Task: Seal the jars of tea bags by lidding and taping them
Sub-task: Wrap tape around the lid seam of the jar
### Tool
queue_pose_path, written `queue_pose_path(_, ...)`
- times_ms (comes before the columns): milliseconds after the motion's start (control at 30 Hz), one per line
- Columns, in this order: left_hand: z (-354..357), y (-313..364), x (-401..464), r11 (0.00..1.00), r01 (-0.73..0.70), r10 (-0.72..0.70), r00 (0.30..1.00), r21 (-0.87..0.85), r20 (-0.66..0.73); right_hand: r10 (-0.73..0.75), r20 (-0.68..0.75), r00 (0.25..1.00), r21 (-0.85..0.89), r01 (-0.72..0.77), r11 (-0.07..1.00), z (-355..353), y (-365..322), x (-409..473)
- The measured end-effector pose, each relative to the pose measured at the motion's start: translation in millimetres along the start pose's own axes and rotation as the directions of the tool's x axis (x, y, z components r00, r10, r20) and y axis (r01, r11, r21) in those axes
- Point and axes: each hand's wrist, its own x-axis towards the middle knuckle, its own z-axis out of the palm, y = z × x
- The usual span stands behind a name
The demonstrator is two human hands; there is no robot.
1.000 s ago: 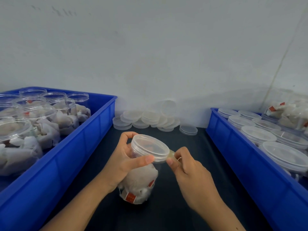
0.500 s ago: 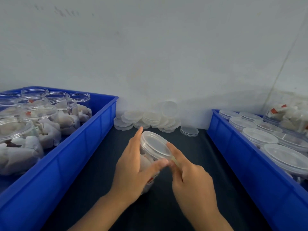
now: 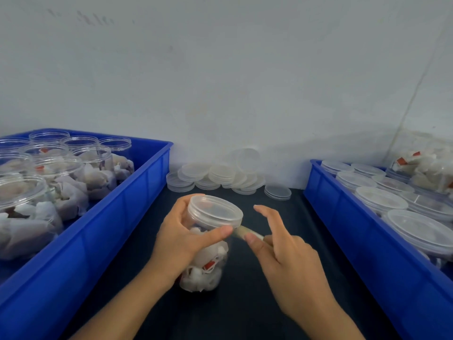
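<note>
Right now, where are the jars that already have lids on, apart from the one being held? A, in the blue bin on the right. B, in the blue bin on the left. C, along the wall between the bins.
A: the right bin holds the lidded jars; the left bin holds open jars, and only loose lids lie by the wall.

A small packing workshop: blue plastic crates (image 3: 147, 182) of clear tea-bag jars (image 3: 95, 165), loose translucent lids (image 3: 220, 173), dark worktop (image 3: 245, 303), bare white wall (image 3: 220, 82).
</note>
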Motion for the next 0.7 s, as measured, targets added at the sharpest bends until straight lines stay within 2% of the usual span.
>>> queue_pose_path(133,-4,2,3,0.992,0.039,-0.020,0.987,-0.118,0.159,-0.031,-0.004,1.000,-0.068,0.031,0.997,-8,4,3)
queue_pose_path(233,-5,2,4,0.985,0.064,-0.027,0.974,-0.158,0.224,-0.051,-0.022,0.998,-0.089,0.049,0.995,-9,6,4)
queue_pose_path(400,-6,3,5,0.979,0.084,-0.031,0.963,-0.187,0.269,-0.083,-0.045,0.996,-0.094,0.078,0.993,-7,7,4)
queue_pose_path(567,-5,1,6,0.964,0.122,-0.053,0.959,-0.235,0.279,-0.115,-0.127,0.985,-0.121,0.100,0.988,-9,4,2)
queue_pose_path(700,-6,3,5,0.972,0.098,-0.029,0.953,-0.215,0.303,-0.071,-0.117,0.991,-0.155,0.052,0.987,-6,-5,1)
